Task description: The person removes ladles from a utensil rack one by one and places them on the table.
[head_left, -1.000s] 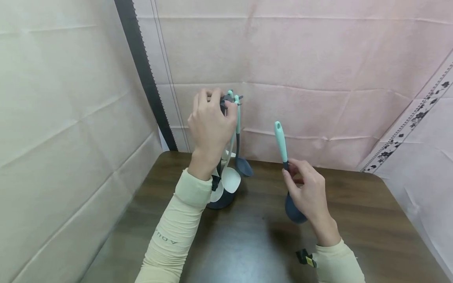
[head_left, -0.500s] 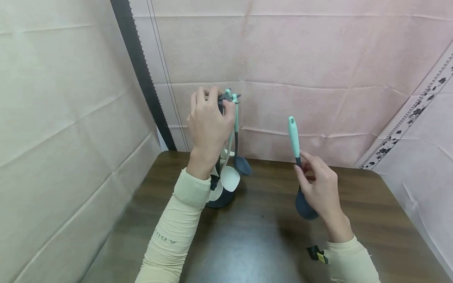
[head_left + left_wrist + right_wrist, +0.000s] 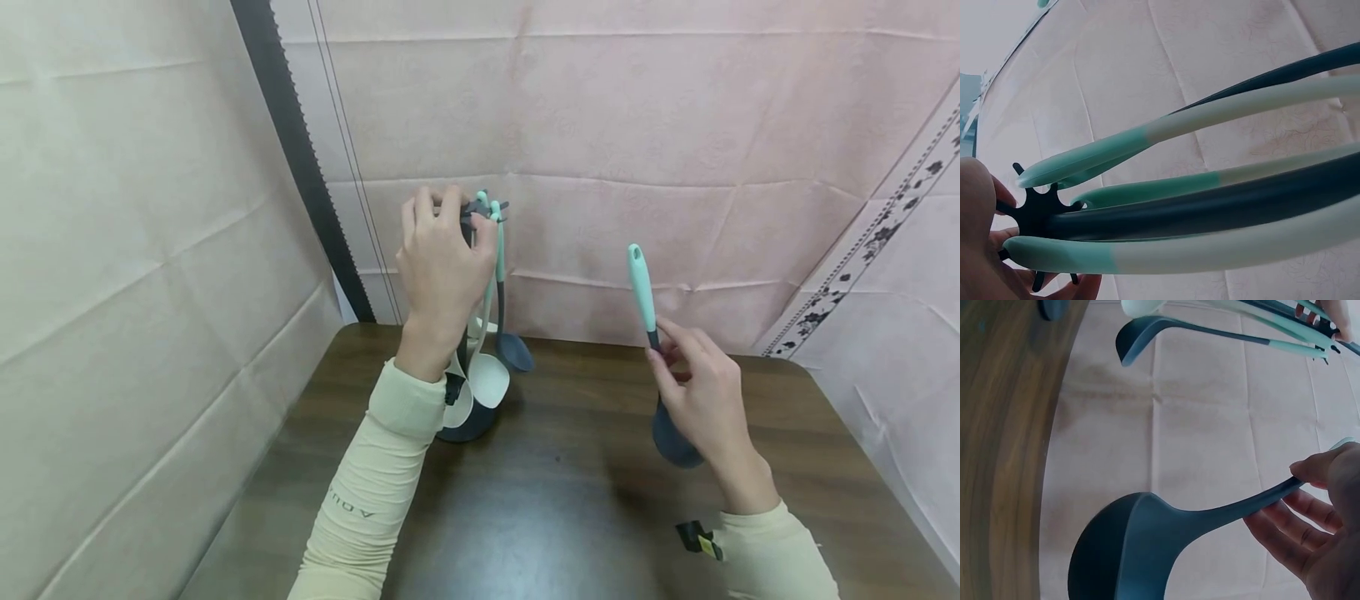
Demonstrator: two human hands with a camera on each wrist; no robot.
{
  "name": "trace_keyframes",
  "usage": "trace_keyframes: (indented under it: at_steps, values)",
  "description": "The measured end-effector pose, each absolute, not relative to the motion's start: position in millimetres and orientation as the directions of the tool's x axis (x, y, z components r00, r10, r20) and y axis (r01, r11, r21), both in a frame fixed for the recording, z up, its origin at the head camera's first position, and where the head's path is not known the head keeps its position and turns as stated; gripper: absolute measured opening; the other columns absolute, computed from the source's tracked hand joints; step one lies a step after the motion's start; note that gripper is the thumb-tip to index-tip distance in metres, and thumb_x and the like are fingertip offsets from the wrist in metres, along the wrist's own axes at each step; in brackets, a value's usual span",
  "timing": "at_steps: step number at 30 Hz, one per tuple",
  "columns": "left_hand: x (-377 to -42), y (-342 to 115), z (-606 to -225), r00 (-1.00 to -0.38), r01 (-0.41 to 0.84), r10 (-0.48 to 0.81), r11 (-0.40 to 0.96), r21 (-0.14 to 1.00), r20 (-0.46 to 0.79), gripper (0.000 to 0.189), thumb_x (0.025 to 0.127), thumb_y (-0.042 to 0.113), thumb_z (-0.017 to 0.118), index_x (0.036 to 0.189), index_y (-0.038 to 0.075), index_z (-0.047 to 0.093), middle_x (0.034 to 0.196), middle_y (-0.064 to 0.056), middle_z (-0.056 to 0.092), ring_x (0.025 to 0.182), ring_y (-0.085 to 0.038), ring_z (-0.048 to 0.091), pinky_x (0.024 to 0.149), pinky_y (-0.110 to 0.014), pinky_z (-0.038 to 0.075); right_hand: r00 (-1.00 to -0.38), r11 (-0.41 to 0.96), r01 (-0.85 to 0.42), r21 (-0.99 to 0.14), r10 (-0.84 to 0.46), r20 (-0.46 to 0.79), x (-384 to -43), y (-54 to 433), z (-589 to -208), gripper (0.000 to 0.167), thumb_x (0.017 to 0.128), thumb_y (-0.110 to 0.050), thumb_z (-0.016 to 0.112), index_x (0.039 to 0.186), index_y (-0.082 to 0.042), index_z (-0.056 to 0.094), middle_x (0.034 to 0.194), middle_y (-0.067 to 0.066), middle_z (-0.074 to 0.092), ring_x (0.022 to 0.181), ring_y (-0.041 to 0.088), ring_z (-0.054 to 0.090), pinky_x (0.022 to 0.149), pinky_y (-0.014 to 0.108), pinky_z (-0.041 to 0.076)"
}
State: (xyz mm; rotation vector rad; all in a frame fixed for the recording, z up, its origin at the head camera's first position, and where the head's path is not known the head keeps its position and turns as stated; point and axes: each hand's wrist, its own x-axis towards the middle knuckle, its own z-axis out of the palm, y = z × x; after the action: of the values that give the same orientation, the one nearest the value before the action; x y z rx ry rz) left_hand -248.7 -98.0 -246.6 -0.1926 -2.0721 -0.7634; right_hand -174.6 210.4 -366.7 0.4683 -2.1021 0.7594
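Note:
My left hand (image 3: 442, 258) grips the top of a utensil stand, its fingers curled about the dark hooked hub (image 3: 1038, 209). Utensils with mint handle ends hang from that hub, among them white spoon-shaped ones (image 3: 489, 382) and a dark blue ladle-shaped one (image 3: 515, 353). The stand's round dark base (image 3: 468, 427) rests on the table, partly hidden by the left wrist. Off to the right, my right hand (image 3: 705, 387) pinches a dark blue ladle (image 3: 1154, 544) by its shaft between thumb and fingers. Its mint handle (image 3: 640, 283) points up and its bowl hangs down over the table.
The brown wooden table (image 3: 555, 517) has its rear edge against a pale creased cloth backdrop (image 3: 637, 125). Another cloth wall (image 3: 150, 275) closes off the left side. A small black and yellow item (image 3: 699, 540) sits at the right cuff.
My right hand has moved to the right, carrying the ladle farther from the stand. The left hand keeps its hold on the stand's top; the head view has shifted slightly.

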Motion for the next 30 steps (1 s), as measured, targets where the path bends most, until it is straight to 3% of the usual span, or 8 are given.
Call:
trace_keyframes:
  at_steps: [12, 30]
  values:
    - [-247, -100, -248, -0.582, 0.408, -0.131, 0.806, 0.428, 0.802, 0.035, 0.097, 0.032, 0.05, 0.114, 0.012, 0.072, 0.117, -0.011, 0.061, 0.117, -0.031, 0.054, 0.067, -0.044, 0.056, -0.589, 0.787, -0.512, -0.345, -0.029, 0.807, -177, 235, -371, 0.047, 0.087, 0.009, 0.077, 0.132, -0.003, 0.071, 0.09, 0.011, 0.067, 0.08, -0.011, 0.054, 0.067, -0.002, 0.043]
    - [-246, -100, -248, -0.559, 0.425, -0.112, 0.812, 0.399, 0.822, 0.031, 0.098, 0.031, 0.051, 0.111, 0.012, 0.071, 0.115, -0.01, 0.061, 0.117, -0.032, 0.054, 0.066, -0.044, 0.057, -0.635, 0.823, -0.411, -0.391, 0.049, 0.771, -166, 274, -385, 0.047, 0.087, 0.004, 0.08, 0.132, -0.003, 0.071, 0.094, 0.015, 0.072, 0.087, -0.017, 0.05, 0.068, -0.003, 0.039]
